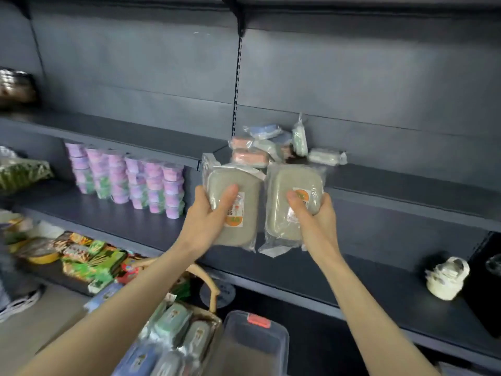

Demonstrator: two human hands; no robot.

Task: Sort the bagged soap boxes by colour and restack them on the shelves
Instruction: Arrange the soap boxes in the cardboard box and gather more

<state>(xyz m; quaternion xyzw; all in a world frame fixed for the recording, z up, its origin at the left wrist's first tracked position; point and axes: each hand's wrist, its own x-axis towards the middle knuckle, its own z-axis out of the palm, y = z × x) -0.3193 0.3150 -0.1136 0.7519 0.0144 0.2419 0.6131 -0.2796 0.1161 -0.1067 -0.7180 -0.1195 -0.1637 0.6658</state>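
My left hand grips a beige bagged soap box, thumb across its front. My right hand grips a second beige bagged soap box the same way. Both boxes are held upright in front of the dark middle shelf. Just behind them on that shelf lies a loose pile of bagged soap boxes: pink ones, a blue one and pale green ones. Below, a wicker basket holds more bagged boxes in green, grey and blue.
Stacks of pink and purple cups fill the lower shelf at left. A white teapot-like item sits on the lower shelf at right. A clear plastic bin with a red latch stands beside the basket. Colourful packets lie low left.
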